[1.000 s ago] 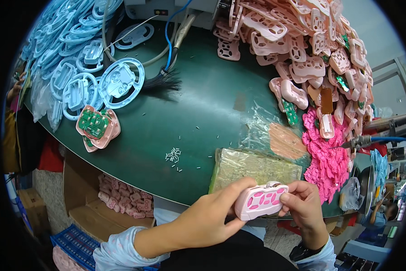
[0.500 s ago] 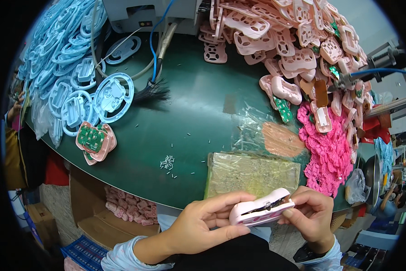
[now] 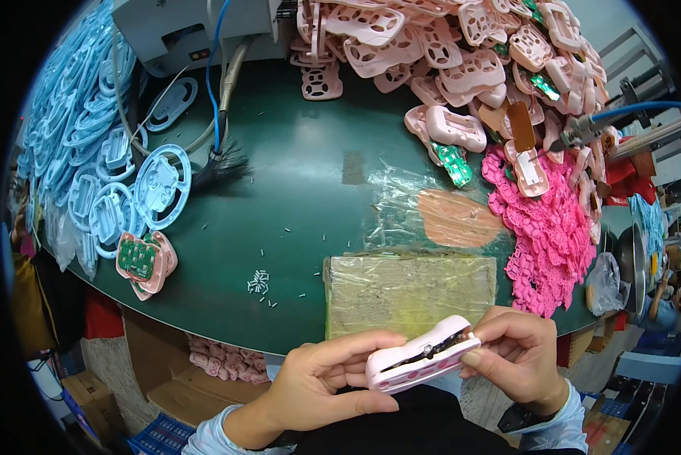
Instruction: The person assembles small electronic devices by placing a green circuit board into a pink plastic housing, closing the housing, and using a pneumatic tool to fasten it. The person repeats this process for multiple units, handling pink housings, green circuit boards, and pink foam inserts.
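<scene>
My left hand [image 3: 321, 383] grips one end of a light pink plastic toy housing [image 3: 412, 356], its thumb along the near side and its fingers behind. The two halves of the housing stand apart along a dark gap, where a small metallic part shows. At the other end, my right hand [image 3: 519, 353] pinches the housing between thumb and fingers. Both hands are over the near table edge, just in front of a yellowish tape-wrapped block [image 3: 410, 292].
Screws [image 3: 258, 283] lie scattered on the green table [image 3: 295, 182]. Blue ring-shaped parts [image 3: 162, 186] pile at left, pink housings [image 3: 454, 129] and bright pink pieces [image 3: 549, 243] at right. A brush [image 3: 223, 167], a grey machine [image 3: 196, 34] and a pink housing with circuit board [image 3: 145, 262] stand around.
The view has shifted and turned a little, so the table things sit differently in the picture. Both hands keep their hold on the pink housing, which still gapes along its seam.
</scene>
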Demonstrator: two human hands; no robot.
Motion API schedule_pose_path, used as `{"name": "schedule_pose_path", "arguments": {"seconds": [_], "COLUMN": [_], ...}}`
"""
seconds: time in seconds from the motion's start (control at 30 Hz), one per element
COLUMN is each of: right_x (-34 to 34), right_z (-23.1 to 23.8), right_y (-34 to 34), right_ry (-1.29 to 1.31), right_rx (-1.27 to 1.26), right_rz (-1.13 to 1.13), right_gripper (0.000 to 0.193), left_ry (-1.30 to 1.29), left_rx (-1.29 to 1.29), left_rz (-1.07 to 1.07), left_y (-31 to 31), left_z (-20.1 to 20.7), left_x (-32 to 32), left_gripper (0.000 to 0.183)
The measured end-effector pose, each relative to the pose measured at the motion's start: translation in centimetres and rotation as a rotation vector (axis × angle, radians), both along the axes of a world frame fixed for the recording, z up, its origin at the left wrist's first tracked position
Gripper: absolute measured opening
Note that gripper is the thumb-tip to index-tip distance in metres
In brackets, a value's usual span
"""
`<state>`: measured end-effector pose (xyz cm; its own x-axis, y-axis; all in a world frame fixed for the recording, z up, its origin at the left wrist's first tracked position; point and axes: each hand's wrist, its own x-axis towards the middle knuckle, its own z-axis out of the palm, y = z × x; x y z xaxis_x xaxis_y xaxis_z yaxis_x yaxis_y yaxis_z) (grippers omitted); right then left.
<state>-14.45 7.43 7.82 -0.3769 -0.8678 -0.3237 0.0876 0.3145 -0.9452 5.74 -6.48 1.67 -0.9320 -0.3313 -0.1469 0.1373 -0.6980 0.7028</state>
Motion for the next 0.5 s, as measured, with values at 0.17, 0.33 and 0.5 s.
{"name": "schedule_pose_path", "arguments": {"seconds": [0.17, 0.33, 0.5], "right_x": [-0.4, -0.4, -0.2], "right_z": [0.0, -0.2, -0.3], "right_y": [0.2, 0.3, 0.1], "right_ry": [-0.053, 0.042, 0.179], "right_rx": [0.022, 0.001, -0.026], "right_rz": [0.008, 0.034, 0.059], "right_gripper": [0.011, 0.012, 0.013], "left_ry": [0.077, -0.014, -0.089], "left_rx": [-0.014, -0.040, -0.278], "left_rz": [-0.018, 0.011, 0.050], "left_y": [0.0, 0.3, 0.3], "left_z": [-0.9, -0.1, 0.1], "left_x": [0.2, -0.1, -0.4], "left_gripper": [0.064, 0.067, 0.058]}}
